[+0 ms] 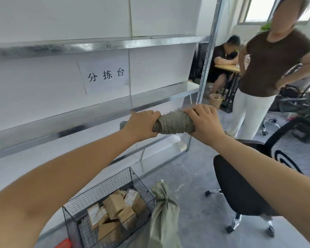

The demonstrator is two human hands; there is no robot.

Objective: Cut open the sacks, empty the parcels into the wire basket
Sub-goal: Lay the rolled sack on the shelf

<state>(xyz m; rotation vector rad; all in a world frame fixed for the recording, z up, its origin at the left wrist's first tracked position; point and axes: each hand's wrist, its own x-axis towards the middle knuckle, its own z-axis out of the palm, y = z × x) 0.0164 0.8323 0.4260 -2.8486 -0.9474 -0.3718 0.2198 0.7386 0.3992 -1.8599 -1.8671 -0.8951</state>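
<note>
Two grips clench one rolled sack (pixel 174 123) at the middle of the frame: the left grip (pixel 141 124) holds its left end and the right grip (pixel 204 122) its right end. It looks emptied, so I think the roll should be held tight and laid aside. At bottom centre a tied sack (pixel 164 212) waits just beside the wire basket (pixel 104 183) of parcels (pixel 115 203).

Grey-green sack (pixel 164 217), black wire basket (pixel 143 187) w/ brown parcels (pixel 114 204)
</note>
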